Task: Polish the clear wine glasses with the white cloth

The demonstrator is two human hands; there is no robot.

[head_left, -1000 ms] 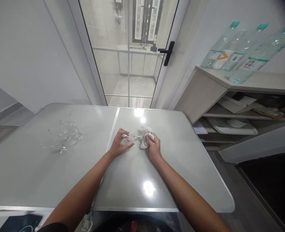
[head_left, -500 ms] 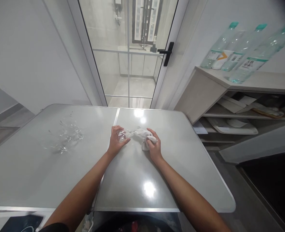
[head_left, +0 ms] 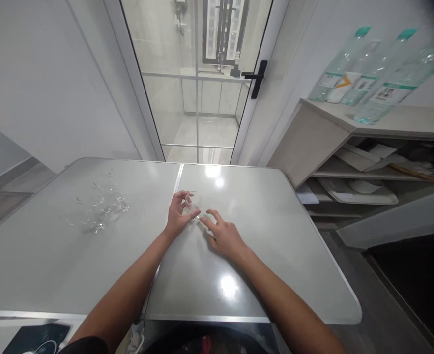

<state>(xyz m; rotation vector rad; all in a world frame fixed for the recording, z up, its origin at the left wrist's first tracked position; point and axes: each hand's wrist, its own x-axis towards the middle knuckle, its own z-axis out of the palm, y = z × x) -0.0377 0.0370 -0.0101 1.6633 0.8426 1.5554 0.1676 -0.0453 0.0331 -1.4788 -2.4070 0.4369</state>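
Note:
Near the middle of the table, my left hand [head_left: 181, 214] is curled around the bowl of a clear wine glass [head_left: 193, 199]. The rim tilts upward and the stem slants down to the right. My right hand [head_left: 224, 235] is at the stem and foot end, with its index and middle fingers stretched toward the glass. A small pale edge, seemingly the foot, shows between its fingers and thumb. The white cloth cannot be seen; my right palm is hidden.
A cluster of clear glassware [head_left: 108, 206] lies on the left half of the table [head_left: 246, 285]. Several plastic bottles [head_left: 390, 93] stand on the shelf unit [head_left: 327, 118] to the right. Beyond the table's far edge is a glass door [head_left: 198, 98].
The wine glass has turned from lying sideways to rim upward. My right hand has shifted slightly down and opened its fingers, and the white cloth has gone from sight.

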